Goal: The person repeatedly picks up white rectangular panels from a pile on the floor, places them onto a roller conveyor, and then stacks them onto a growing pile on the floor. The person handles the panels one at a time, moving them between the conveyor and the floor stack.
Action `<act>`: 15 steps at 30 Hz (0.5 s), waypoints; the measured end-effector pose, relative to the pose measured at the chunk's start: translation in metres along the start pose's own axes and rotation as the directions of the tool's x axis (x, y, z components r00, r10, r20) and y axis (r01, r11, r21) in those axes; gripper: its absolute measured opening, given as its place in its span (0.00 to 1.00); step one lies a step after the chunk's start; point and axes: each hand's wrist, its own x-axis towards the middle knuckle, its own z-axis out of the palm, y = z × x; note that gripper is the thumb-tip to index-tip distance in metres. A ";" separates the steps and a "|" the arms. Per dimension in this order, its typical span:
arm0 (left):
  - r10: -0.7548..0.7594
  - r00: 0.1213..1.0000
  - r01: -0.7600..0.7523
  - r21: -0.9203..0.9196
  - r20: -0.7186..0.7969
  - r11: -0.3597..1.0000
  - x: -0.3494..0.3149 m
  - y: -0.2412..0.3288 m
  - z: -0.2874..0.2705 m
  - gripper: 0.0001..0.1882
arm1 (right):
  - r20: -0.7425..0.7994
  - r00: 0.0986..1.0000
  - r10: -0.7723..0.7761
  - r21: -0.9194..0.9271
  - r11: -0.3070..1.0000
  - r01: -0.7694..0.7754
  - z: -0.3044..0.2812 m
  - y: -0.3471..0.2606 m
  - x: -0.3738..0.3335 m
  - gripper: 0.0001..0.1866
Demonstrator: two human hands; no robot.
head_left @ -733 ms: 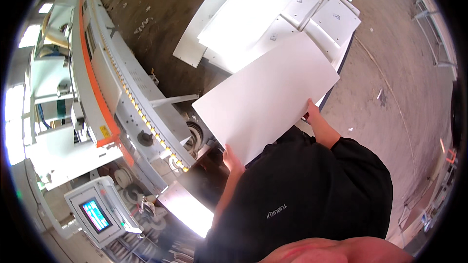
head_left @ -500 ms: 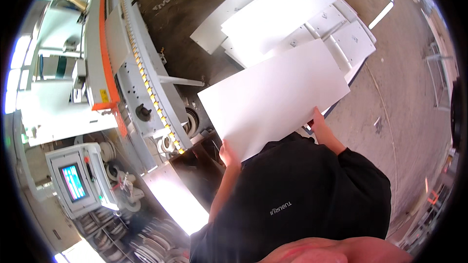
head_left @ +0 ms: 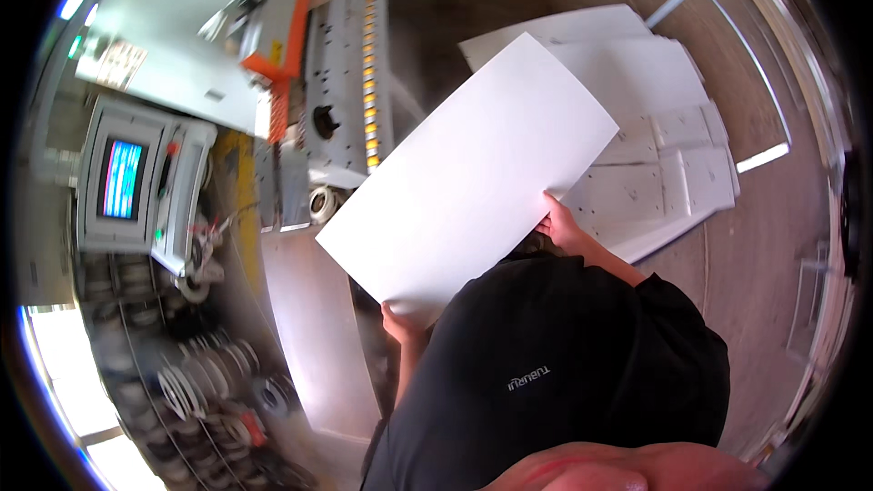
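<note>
A large white rectangular panel [head_left: 473, 164] is held tilted in front of my body, between both hands. My left hand [head_left: 402, 323] grips its near left edge, thumb on top and the other fingers hidden beneath. On the near right edge, my right hand [head_left: 558, 224] is closed round the board, its fingers curling underneath. Beyond the held panel lies a stack of white panels [head_left: 627, 205], several of them with small drilled holes. The held panel covers part of that stack.
To the left runs a long machine with an orange strip [head_left: 293, 45] and a row of yellow rollers [head_left: 370, 82]. A control box with a lit screen [head_left: 123, 180] stands nearer, above racks of edging rolls [head_left: 205, 377]. A pale table surface [head_left: 318, 336] lies beside my left arm.
My view and body have turned left toward the machine. The held panel has swung with me, away from above the stack, and both hands keep their hold on it.
</note>
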 end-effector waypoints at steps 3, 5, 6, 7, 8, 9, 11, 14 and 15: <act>-0.088 0.994 0.074 -0.202 -0.062 0.977 0.008 -0.030 -0.051 0.24 | 0.088 0.991 0.104 -0.136 0.987 -0.091 0.069 -0.005 0.014 0.30; -0.083 0.992 0.067 -0.170 -0.090 0.983 0.010 -0.045 -0.078 0.23 | 0.115 0.986 0.123 -0.239 0.967 -0.092 0.103 0.006 0.036 0.28; -0.217 0.972 0.160 -0.434 -0.085 0.887 0.008 -0.046 -0.086 0.22 | 0.110 0.984 0.140 -0.296 0.950 -0.102 0.125 0.010 0.047 0.27; -0.208 0.973 0.143 -0.451 -0.097 0.881 0.006 -0.050 -0.093 0.21 | 0.101 0.982 0.158 -0.353 0.929 -0.113 0.144 0.015 0.055 0.26; -0.198 0.974 0.126 -0.467 -0.108 0.875 0.006 -0.053 -0.101 0.21 | 0.111 0.982 0.154 -0.406 0.909 -0.096 0.163 0.019 0.062 0.24; -0.185 0.976 0.108 -0.478 -0.117 0.872 0.006 -0.055 -0.109 0.20 | 0.140 0.980 0.141 -0.475 0.878 -0.058 0.179 0.023 0.069 0.24; -0.071 0.993 0.050 -0.201 -0.099 0.978 0.004 -0.058 -0.133 0.21 | 0.197 0.973 0.118 -0.595 0.804 0.023 0.210 0.030 0.082 0.24; -0.129 0.991 0.127 -0.091 -0.020 0.988 -0.009 -0.069 -0.159 0.23 | 0.224 0.958 0.178 -0.867 0.486 0.112 0.251 0.029 0.093 0.21; -0.176 0.984 0.176 -0.111 0.010 0.978 -0.013 -0.068 -0.161 0.24 | 0.225 0.959 0.171 -0.929 0.333 0.159 0.263 0.029 0.096 0.21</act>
